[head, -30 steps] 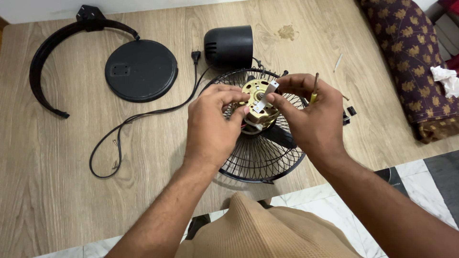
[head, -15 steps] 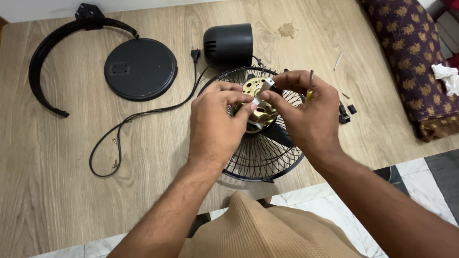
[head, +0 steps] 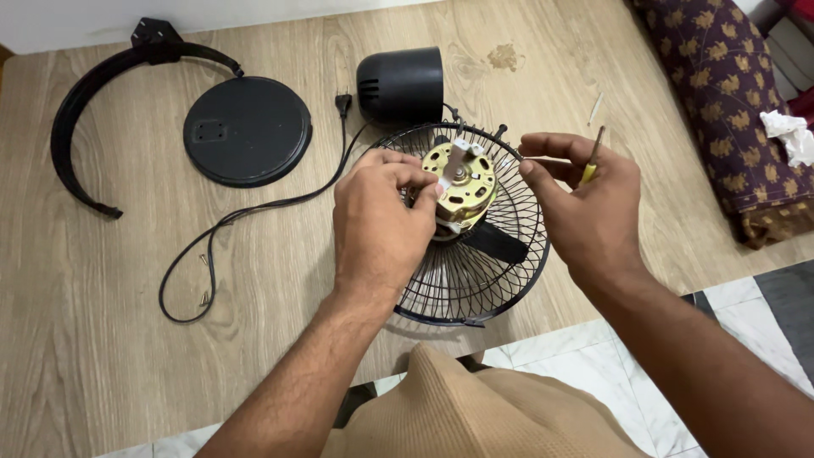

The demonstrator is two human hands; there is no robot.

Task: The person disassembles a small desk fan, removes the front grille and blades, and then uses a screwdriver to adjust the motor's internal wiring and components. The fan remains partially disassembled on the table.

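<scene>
Left hand [head: 377,225] curled palm-down over the brass-coloured fan motor [head: 462,182], fingers closed on its near side, thumb and forefinger pinching the small silver bracket [head: 451,170] at the motor's face. Motor held just above the black wire fan guard [head: 475,246], roughly over its centre, tilted toward the camera. Forearm running up from the lower left, wrist bent slightly inward.

Right hand [head: 585,208] just to the right of the motor, not touching it, hovering over the guard's right rim. Fingers loosely curled, forefinger stretched toward the motor, a yellow-handled screwdriver [head: 592,157] tucked between the fingers with its dark shaft pointing up and away (grip firm enough to keep it upright, hand otherwise half open). Forearm coming in from the lower right corner.

Around the guard, on the wooden table [head: 102,339]: a black motor housing [head: 400,83] just behind it, a round black base plate [head: 246,131] to the left, a curved black bracket arm [head: 93,110] farther left, and a black power cord [head: 237,229] looping from its plug [head: 343,103] down across the table. One dark fan blade [head: 496,244] visible under the wires. Patterned maroon cushion [head: 721,93] at the far right, with crumpled white paper [head: 788,136] beside it. Tan-clothed knee [head: 475,416] at the bottom edge, partly hiding the table's front.
</scene>
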